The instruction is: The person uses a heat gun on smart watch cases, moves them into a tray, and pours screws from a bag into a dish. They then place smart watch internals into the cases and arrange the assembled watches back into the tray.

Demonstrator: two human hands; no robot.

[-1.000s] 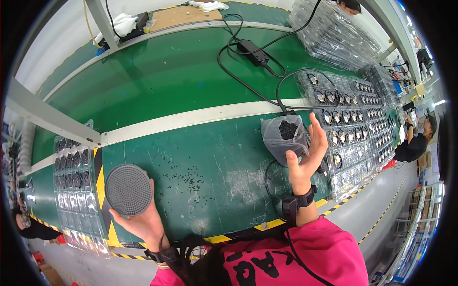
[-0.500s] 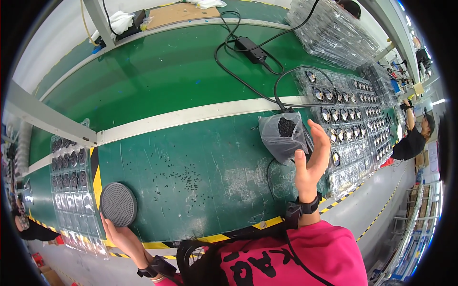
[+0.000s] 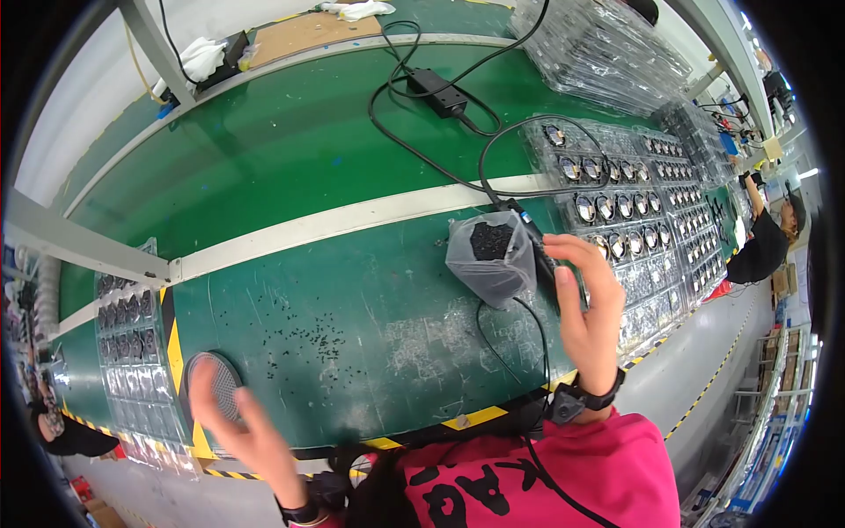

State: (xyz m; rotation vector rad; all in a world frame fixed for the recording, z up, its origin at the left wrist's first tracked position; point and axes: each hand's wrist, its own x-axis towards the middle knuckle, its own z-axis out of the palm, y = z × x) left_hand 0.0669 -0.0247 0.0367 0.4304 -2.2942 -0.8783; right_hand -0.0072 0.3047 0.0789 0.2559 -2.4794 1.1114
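Over green bench [image 3: 290,167], two raised open hands [image 3: 588,308].

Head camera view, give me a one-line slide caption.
Left hand beside a round mesh grille, right hand raised near a bag of black screws.

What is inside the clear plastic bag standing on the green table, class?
The clear plastic bag holds a heap of small black pieces, seen through its open top. How deep the heap goes is hidden by the cloudy plastic. The right hand is raised beside it.
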